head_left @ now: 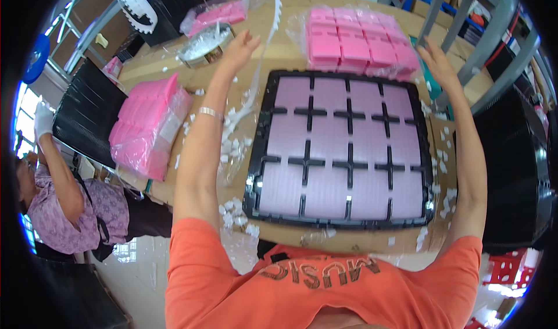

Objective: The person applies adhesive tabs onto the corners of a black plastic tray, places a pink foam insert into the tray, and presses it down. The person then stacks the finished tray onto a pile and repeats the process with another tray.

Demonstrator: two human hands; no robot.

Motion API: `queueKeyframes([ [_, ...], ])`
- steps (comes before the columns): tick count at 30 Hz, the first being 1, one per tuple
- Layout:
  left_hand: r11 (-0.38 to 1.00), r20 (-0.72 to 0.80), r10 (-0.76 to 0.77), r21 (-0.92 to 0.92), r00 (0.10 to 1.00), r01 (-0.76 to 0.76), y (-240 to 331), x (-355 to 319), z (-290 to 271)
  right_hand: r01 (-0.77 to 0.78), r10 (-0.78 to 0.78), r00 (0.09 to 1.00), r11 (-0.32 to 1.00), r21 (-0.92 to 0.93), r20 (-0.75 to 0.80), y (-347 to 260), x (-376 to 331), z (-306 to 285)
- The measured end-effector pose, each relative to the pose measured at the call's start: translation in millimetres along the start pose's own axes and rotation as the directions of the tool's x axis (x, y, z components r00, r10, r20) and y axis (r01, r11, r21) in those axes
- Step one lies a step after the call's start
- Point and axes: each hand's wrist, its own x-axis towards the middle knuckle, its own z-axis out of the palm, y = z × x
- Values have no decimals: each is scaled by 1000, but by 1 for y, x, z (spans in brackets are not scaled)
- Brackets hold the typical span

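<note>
A black plastic tray [254,195] with cross-shaped dividers lies flat in front of me. Lavender-pink foam sheets [329,136] fill its compartments. My left hand [238,51] is raised beyond the tray's far left corner, its fingers apart and nothing visible in them. Close to its right hangs a long white strip [268,41] with a toothed edge, and I see no contact between them. Past the far right corner, my right hand [437,66] has its fingers spread and holds nothing visible. It is beside a bagged block of bright pink foam pieces [360,41].
Another bagged pink foam block [142,125] leans by a stack of black trays [87,111] on the left. More black trays [505,166] stand at right, below grey metal bars [494,50]. White scraps [232,152] litter the cardboard-covered table [279,234]. A gloved co-worker [81,207] stands left.
</note>
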Motion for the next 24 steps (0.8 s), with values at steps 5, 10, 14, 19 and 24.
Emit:
queueKeyframes([
  [5,987,345,-97,-84,934,134,-2,-10,-20,176,-176,984,984,-15,-40,-107,-41,-49],
  [10,990,-26,127,65,992,-125,16,-62,-70,136,-137,990,987,-82,-13,-119,-105,-90],
  [14,995,86,28,-101,996,-19,65,-144,-92,154,-145,987,976,-153,68,-123,-148,-94],
  [19,978,107,207,-15,972,-207,116,-183,-75,207,-179,971,962,-178,160,-136,-167,-78],
  [24,944,276,272,110,922,-311,141,-189,-78,473,-442,881,846,-246,172,-150,-179,-80],
])
